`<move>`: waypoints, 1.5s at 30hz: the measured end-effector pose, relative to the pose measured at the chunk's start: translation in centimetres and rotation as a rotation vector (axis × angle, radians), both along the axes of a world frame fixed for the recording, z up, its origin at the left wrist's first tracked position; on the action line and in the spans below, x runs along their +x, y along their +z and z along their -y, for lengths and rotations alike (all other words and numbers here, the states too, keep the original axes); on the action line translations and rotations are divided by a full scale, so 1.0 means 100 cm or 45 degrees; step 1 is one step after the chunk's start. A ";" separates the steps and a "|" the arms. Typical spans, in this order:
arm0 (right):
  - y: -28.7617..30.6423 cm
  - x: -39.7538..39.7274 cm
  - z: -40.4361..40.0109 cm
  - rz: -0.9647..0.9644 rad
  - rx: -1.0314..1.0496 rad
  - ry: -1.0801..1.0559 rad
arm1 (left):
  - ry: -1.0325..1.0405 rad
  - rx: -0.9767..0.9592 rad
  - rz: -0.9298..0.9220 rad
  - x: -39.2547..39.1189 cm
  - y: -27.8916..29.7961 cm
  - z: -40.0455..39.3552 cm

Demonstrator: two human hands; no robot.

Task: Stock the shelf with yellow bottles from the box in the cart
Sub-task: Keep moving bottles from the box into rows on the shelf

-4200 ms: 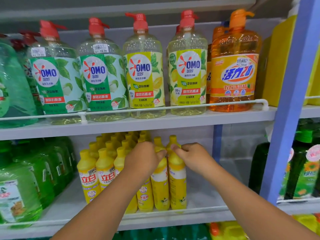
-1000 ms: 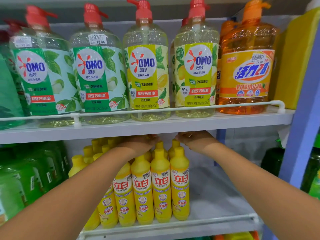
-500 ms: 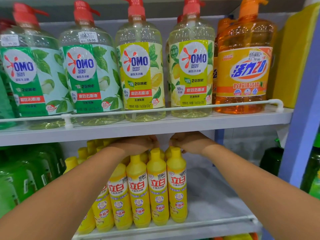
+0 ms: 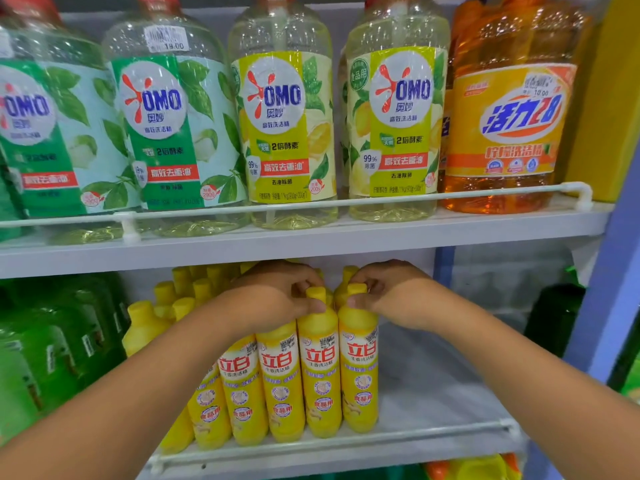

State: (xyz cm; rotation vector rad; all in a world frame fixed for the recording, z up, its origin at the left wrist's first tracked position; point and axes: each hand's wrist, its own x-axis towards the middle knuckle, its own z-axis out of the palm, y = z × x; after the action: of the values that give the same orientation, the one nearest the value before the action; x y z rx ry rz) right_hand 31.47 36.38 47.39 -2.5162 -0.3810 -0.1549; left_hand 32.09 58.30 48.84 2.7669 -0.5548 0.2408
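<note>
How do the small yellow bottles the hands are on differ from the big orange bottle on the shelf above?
The yellow bottles are slim and opaque; the orange bottle is wide and see-through. The yellow bottles stand packed in rows on the lower shelf; the orange bottle stands on the upper shelf. The left hand and right hand grip yellow bottle necks; nothing touches the orange one. All stand upright behind a rail.

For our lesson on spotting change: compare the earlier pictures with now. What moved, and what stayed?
Both hands, left hand and right hand, reached deeper, then drew the front yellow bottles forward to the rail, gripping their caps. The OMO bottles above stayed put.
</note>
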 end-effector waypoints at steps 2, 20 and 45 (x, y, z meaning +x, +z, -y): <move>0.000 0.001 0.002 0.005 -0.020 -0.003 | -0.001 -0.028 0.010 0.001 -0.003 0.000; -0.035 -0.019 0.006 0.106 0.440 -0.157 | 0.007 -0.288 0.324 -0.029 -0.020 -0.030; -0.175 -0.052 -0.026 -0.043 0.625 -0.458 | 0.742 -1.007 -0.050 -0.066 -0.183 -0.166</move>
State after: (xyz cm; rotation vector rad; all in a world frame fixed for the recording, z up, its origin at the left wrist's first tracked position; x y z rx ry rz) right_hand 26.32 38.96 29.93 -2.0722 0.1200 -0.3050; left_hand 25.52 74.87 30.56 2.0668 0.3271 0.4206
